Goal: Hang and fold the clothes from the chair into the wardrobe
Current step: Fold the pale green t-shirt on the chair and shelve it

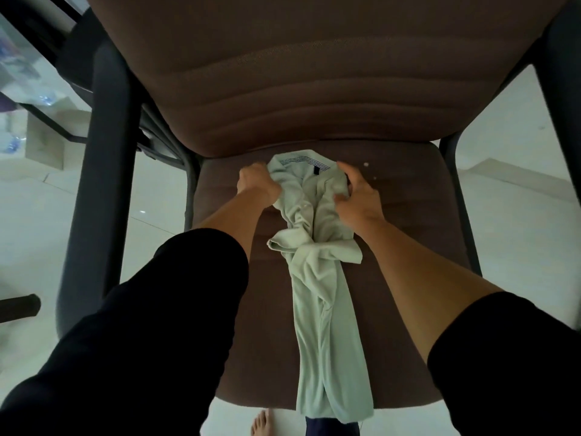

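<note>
A pale green collared shirt [320,297] lies bunched lengthwise on the seat of a brown office chair [408,196], collar toward the backrest and hem hanging over the front edge. My left hand [256,182] grips the shirt at the left side of the collar. My right hand [355,196] grips the fabric at the right side of the collar, thumb curled over it. Both forearms reach in from black sleeves.
The chair's tall brown backrest [314,67] rises ahead, with dark armrests on the left [103,171] and right [559,105]. A glass-topped table [37,99] stands at the far left. White tiled floor surrounds the chair; a bare foot [262,424] shows below the seat.
</note>
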### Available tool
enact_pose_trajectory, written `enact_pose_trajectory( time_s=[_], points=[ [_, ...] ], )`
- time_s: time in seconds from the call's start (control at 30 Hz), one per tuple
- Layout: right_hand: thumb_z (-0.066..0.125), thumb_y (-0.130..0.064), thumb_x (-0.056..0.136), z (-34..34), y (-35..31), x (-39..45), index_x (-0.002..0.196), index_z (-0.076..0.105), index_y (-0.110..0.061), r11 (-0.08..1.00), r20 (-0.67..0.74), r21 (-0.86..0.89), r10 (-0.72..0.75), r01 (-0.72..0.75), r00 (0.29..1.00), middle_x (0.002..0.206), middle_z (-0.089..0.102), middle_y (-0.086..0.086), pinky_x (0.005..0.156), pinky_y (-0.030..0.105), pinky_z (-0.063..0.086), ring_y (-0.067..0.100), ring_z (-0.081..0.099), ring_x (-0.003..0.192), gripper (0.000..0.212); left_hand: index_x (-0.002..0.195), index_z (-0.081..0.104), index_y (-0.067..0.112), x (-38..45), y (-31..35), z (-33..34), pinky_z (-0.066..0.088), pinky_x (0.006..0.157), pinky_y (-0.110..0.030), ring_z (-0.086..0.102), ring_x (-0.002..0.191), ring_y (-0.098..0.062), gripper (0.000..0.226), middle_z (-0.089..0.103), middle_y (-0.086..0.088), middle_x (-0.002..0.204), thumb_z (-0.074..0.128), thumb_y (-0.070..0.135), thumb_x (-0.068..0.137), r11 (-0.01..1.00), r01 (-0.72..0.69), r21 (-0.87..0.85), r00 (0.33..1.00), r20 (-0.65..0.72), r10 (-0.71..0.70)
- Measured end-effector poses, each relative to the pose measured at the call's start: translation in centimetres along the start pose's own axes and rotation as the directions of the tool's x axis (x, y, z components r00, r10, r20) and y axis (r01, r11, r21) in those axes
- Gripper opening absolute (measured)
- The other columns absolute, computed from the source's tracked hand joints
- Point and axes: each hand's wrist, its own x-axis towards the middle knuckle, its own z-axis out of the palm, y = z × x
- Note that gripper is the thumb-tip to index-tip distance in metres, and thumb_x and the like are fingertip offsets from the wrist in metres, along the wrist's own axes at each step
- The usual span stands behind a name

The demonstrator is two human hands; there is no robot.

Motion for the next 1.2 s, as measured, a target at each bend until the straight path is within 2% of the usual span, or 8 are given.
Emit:
enact_pose_trajectory(
  time_s=[0.17,0.33,0.47,0.57,0.67,0.73,1.07,1.2],
  points=[
    [0.044,-0.002,0.090,-2.1,-2.1,-3.7,0.138,0.042,-0.037,0.992,-0.069,0.061,-0.108,0.112,0.992,0.137,0.052,-0.001,0.089,0.011,0.035,0.014,0.057,0.108,0.059,0.125,0.049,0.004,-3.8,0.6,-2.8,0.040,0.094,-0.034,0.047,0.121,-0.035,0.035,0.051,-0.019,0.130,0.045,0.014,0.092,0.993,-0.081,-0.083,0.995,0.043,0.084],
    [0.045,-0.001,0.090,-4.9,-4.9,-8.9,0.135,0.046,-0.038,0.974,-0.160,0.052,-0.210,0.221,0.964,0.125,0.059,-0.003,0.086,0.022,0.048,0.015,0.062,0.093,0.059,0.126,0.047,-0.001,-9.6,1.2,-6.9,0.034,0.102,-0.041,0.043,0.123,-0.037,0.034,0.045,-0.023,0.132,0.031,0.015,0.101,0.951,-0.299,-0.080,0.954,-0.004,0.299],
    [0.044,0.000,0.089,-7.4,-7.2,-15.9,0.134,0.048,-0.033,0.949,-0.273,0.012,-0.299,0.314,0.914,0.112,0.060,-0.001,0.082,0.023,0.046,0.012,0.059,0.081,0.056,0.095,0.043,0.012,-15.0,0.2,-11.0,0.036,0.088,-0.040,0.047,0.110,-0.033,0.023,0.054,-0.017,0.112,0.031,0.032,0.099,0.917,-0.326,-0.229,0.940,-0.184,0.288],
    [0.044,0.001,0.088,-9.1,-8.8,-22.8,0.131,0.051,-0.029,0.929,-0.402,-0.012,-0.343,0.370,0.849,0.123,0.060,0.002,0.094,0.028,0.046,0.018,0.059,0.097,0.053,0.092,0.040,0.017,-20.7,-1.3,-14.7,0.037,0.078,-0.036,0.049,0.095,-0.029,0.020,0.055,-0.012,0.100,0.033,0.034,0.099,0.866,-0.432,-0.252,0.882,-0.321,0.346],
    [0.043,0.003,0.086,-11.0,-10.7,-31.1,0.130,0.052,-0.024,0.911,-0.496,-0.051,-0.378,0.408,0.782,0.098,0.060,-0.005,0.075,0.016,0.039,0.011,0.056,0.074,0.052,0.093,0.042,0.016,-27.9,-2.9,-18.7,0.032,0.070,-0.030,0.047,0.083,-0.023,0.018,0.054,-0.007,0.091,0.039,0.032,0.099,0.783,-0.581,-0.224,0.788,-0.397,0.471],
    [0.042,0.002,0.086,-12.3,-12.1,-36.6,0.129,0.051,-0.024,0.914,-0.560,-0.077,-0.371,0.399,0.741,0.084,0.051,-0.006,0.069,0.015,0.033,0.011,0.048,0.069,0.050,0.094,0.045,0.017,-32.5,-4.0,-21.5,0.033,0.070,-0.030,0.048,0.083,-0.023,0.017,0.054,-0.006,0.090,0.041,0.033,0.099,0.741,-0.649,-0.175,0.732,-0.411,0.544],
    [0.055,-0.010,0.089,-20.8,-19.3,-55.7,0.125,0.052,-0.017,0.896,-0.766,-0.110,-0.352,0.430,0.537,0.089,0.051,0.005,0.074,0.021,0.035,0.018,0.049,0.084,0.037,0.103,0.059,0.013,-49.4,-4.7,-36.0,0.032,0.076,-0.026,0.053,0.099,-0.024,0.024,0.062,-0.006,0.104,0.052,0.034,0.094,0.603,-0.798,0.009,0.497,-0.556,0.666],
    [0.058,-0.015,0.089,-22.2,-21.5,-58.7,0.122,0.053,-0.017,0.867,-0.789,-0.099,-0.368,0.489,0.492,0.089,0.054,0.005,0.077,0.021,0.034,0.016,0.049,0.087,0.034,0.115,0.048,0.016,-53.2,-4.6,-38.3,0.039,0.080,-0.029,0.050,0.094,-0.018,0.023,0.054,0.001,0.104,0.050,0.027,0.095,0.466,-0.877,-0.114,0.428,-0.623,0.655]
  ],
)
